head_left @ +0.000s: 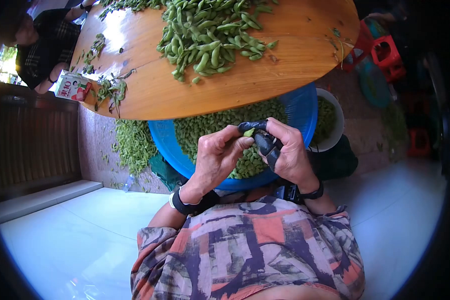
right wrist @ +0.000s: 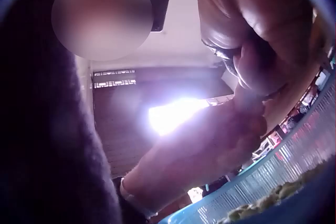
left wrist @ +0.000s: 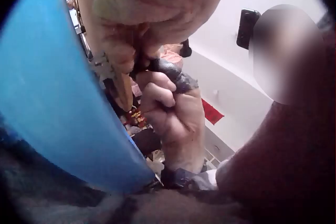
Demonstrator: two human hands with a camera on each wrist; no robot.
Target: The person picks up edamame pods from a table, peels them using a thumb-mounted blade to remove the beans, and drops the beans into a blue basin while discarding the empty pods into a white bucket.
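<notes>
Over a blue basin (head_left: 307, 111) filled with shelled green soybeans (head_left: 202, 134), both hands meet at one small green soybean pod (head_left: 249, 132). My left hand (head_left: 216, 154) pinches it between thumb and fingertips. From the other side my right hand (head_left: 291, 152), with black wrapping (head_left: 266, 144) on its thumb and some fingers, grips the pod too. In the left wrist view the left hand (left wrist: 157, 8) is close to the lens, the curled right hand (left wrist: 176, 119) beyond it. The right wrist view has the right hand (right wrist: 262, 19) near, covering the pod.
A wooden table (head_left: 295, 60) bears a heap of soybean pods (head_left: 205, 40), leafy scraps (head_left: 112, 92) and a carton (head_left: 74, 86). More green pods (head_left: 135, 145) lie on the floor at left. To the right stand a white bucket (head_left: 339, 120) and red stools (head_left: 387, 57). Another person (head_left: 47, 45) sits far left.
</notes>
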